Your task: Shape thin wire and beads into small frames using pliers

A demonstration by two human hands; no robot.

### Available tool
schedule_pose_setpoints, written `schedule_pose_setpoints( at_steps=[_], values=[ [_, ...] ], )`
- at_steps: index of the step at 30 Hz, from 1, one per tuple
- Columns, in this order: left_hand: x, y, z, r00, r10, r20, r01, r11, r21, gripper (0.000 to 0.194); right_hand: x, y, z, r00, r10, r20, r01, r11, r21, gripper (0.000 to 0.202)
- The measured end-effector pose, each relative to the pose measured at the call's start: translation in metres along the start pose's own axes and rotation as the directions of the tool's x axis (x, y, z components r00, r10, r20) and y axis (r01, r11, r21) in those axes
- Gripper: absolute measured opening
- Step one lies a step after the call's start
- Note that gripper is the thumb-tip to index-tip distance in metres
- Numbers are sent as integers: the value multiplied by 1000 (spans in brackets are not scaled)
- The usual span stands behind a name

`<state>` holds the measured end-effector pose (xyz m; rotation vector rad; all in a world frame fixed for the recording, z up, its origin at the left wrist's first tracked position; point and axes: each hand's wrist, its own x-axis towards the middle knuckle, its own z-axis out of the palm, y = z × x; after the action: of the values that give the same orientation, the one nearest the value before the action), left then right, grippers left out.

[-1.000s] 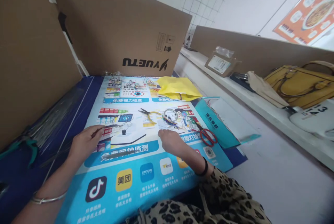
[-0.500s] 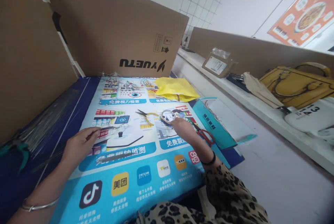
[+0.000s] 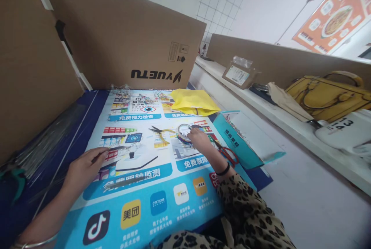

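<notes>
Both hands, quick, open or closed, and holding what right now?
Left hand: closed in a pinch; anything held is too fine to tell.
Right hand: at the coiled bundle; its grip cannot be told.

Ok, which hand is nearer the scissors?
Right: the right hand is close beside the scissors; the left hand is much farther off, well to their left.

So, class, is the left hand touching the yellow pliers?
Apart: in the head view, a wide stretch of poster shows between the left hand and the yellow pliers.
</notes>
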<state>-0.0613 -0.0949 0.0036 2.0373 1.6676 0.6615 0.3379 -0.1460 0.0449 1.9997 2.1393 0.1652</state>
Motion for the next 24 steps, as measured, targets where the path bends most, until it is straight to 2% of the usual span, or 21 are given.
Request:
schedule_pose_setpoints(
  at_steps=[10, 17, 24],
  values=[
    [0, 2, 0, 1000, -24, -11, 24, 1000, -3, 45, 0, -1, 3, 1000, 4, -27, -4, 1000, 14, 27],
    [2, -4, 3, 999, 10, -36, -12, 999, -37, 40, -7, -5, 4, 1000, 18, -25, -16, 998, 53, 27],
    [2, -13, 8, 999, -14, -36, 14, 1000, -11, 39, -14, -4, 6, 996, 51, -70, -41, 991, 130, 28]
  ],
)
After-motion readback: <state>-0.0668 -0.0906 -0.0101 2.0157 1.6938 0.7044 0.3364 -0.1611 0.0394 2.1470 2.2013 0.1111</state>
